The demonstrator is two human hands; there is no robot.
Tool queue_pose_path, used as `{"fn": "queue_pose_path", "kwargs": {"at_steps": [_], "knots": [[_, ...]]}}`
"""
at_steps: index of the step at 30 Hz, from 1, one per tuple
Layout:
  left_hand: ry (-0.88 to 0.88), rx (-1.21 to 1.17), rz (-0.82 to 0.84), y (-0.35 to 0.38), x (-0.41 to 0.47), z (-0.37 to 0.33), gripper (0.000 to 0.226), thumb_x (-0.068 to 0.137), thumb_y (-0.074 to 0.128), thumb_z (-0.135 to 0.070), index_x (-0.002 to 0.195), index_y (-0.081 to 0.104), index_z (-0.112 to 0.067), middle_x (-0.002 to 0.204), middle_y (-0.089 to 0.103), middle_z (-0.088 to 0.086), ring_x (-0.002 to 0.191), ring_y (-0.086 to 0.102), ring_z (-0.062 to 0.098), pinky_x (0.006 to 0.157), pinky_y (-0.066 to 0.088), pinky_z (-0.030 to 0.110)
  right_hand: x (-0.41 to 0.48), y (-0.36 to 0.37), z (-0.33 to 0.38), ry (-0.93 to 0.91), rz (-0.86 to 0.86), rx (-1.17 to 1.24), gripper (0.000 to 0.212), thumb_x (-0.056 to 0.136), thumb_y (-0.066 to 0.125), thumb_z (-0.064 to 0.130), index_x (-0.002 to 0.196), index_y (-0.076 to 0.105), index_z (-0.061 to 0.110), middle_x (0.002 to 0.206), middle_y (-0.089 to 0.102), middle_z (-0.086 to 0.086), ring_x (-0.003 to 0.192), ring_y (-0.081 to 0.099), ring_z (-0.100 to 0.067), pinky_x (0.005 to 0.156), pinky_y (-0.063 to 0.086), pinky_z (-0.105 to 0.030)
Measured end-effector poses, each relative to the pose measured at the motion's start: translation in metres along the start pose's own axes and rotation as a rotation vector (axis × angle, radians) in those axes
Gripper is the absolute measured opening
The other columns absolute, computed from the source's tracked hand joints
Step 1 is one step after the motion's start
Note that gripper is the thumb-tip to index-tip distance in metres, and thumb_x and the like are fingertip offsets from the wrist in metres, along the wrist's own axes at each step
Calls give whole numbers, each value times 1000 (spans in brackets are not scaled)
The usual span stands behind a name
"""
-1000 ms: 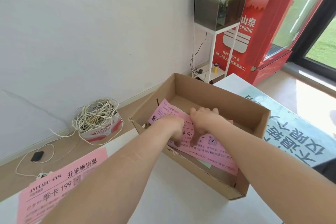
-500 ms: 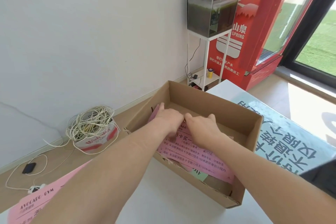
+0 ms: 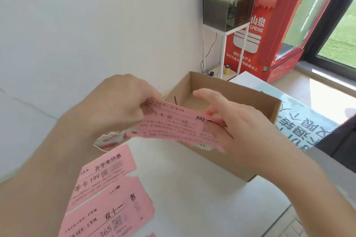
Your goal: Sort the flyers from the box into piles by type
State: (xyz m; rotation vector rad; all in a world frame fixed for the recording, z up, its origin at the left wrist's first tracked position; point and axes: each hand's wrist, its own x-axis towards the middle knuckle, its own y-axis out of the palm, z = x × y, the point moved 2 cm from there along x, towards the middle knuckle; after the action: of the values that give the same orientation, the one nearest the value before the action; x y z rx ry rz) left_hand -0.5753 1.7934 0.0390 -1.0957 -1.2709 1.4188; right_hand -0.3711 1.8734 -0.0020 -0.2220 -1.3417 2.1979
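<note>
Both hands hold a stack of pink flyers [image 3: 173, 127] in the air above the near left corner of the cardboard box [image 3: 235, 90]. My left hand [image 3: 119, 106] pinches the stack's left end, my right hand [image 3: 237, 125] grips its right end. The part of the box floor that shows is bare brown cardboard. On the white table [image 3: 192, 198] to the left lie two pink piles: one flyer pile printed 199 [image 3: 102, 175], and nearer to me one printed 365 [image 3: 107, 215].
A large pale blue poster [image 3: 300, 121] lies on the table right of the box. Behind stand a fish tank on a white rack [image 3: 229, 4] and a red vending fridge [image 3: 269, 25]. A red-white carton [image 3: 109, 139] peeks out under my left wrist.
The hands were down inside the box on the pink flyers; now they have lifted the stack out and toward me. The view has tilted down, showing two pink piles on the table.
</note>
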Motion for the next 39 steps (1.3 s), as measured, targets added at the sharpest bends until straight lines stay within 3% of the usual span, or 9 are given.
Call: {"fn": "queue_pose_path", "kwargs": {"at_steps": [7,11,16,23,26,29,33,36,39], "knots": [[54,-395,631,100,-37,-10,21,81,64,-8,81,70,-28,77,71,-18,72,65,-3,70,56,29,-52,64,4,162,376,94,46,93,51,21,129,44,48,116,63,15,103,59,-6,85,50,-27],[49,-306,544,151,-21,-34,12,79,54,-4,85,62,-12,85,67,5,84,62,24,71,53,37,-64,97,-18,203,209,-193,49,90,51,18,134,44,38,118,57,10,108,54,-14,86,47,-32],[64,-45,328,168,-11,-69,27,80,47,-5,99,60,-20,92,56,0,97,58,25,70,38,32,-71,134,-36,148,49,-445,61,73,67,17,130,49,29,135,50,-3,125,44,-26,81,45,-45],[142,187,204,140,-21,-90,36,85,44,-1,111,54,-25,99,61,-1,98,57,25,51,19,27,-63,128,-65,234,7,-388,67,85,54,17,144,27,32,143,33,0,125,35,-25,85,47,-46],[148,266,196,118,-37,-85,34,85,46,-4,106,50,-31,96,61,-6,95,57,22,48,10,26,-52,107,-71,266,104,-182,55,93,47,45,144,26,38,147,28,10,133,28,-16,99,36,-48],[122,154,143,100,-49,-65,25,77,48,-7,85,39,-29,73,50,-10,82,53,21,51,30,28,-53,75,-59,243,301,222,71,77,42,76,140,33,45,145,33,24,135,29,-1,111,30,-46],[67,-355,324,61,-50,-41,28,80,55,-3,76,54,-31,75,64,-11,76,59,8,68,52,35,-66,32,-22,159,538,504,57,78,68,52,129,42,51,114,63,28,105,59,8,90,52,-25],[-2,-504,469,64,-29,-34,23,85,55,-4,88,65,-24,86,70,-12,79,64,2,72,55,28,-58,28,-18,205,482,425,43,89,64,25,117,46,51,97,71,20,81,70,-1,68,58,-22],[-11,-327,502,119,3,-45,21,80,51,-5,91,61,-20,94,68,-5,92,63,15,78,53,37,-46,68,-44,234,359,-64,46,90,54,20,126,41,46,107,66,9,86,64,-13,73,55,-34]]}}
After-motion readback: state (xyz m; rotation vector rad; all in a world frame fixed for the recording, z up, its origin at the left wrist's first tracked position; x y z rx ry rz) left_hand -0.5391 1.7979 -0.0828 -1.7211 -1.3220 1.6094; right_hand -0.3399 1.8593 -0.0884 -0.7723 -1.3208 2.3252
